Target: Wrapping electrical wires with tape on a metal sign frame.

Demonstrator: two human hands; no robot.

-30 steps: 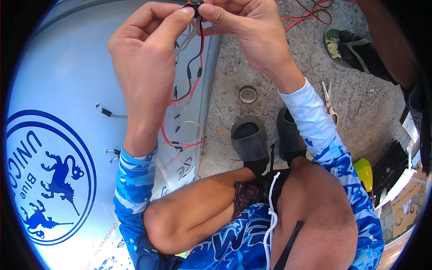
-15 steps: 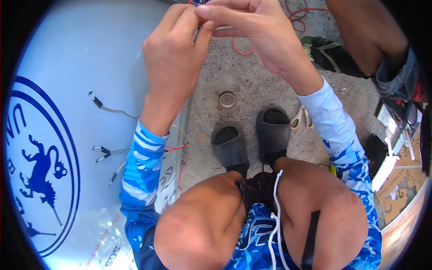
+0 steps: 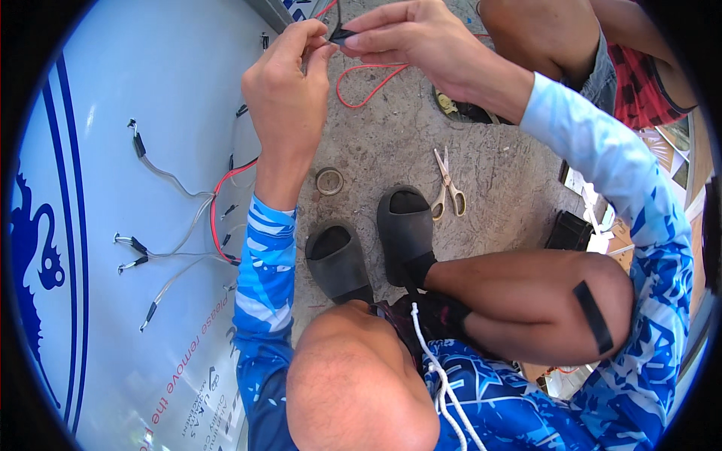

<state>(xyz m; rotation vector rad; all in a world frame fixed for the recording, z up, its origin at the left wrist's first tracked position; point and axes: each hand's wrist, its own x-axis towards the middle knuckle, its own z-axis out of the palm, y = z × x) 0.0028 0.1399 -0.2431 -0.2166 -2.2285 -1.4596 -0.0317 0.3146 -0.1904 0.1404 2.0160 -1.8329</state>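
At the top of the view my two hands meet, their fingertips close together. My right hand pinches a small strip of black tape between thumb and fingers. A thin dark wire comes down to that tape from above. My left hand is closed in a pinch at the wire's lower end, just beside the tape; the fingers partly hide what they grip. A red wire passes behind. Another black tape strip is stuck on my right leg.
On the left stands a white printed panel with grey wires ending in black-wrapped tips, joined to a red wire. Scissors and a tape roll lie on the concrete. Another person's knee is at upper right.
My view has shifted, and the scissors now show fully. The fingertips have parted a little, bringing the black tape and dark wire between them into sight. The other person's leg appears farther left.
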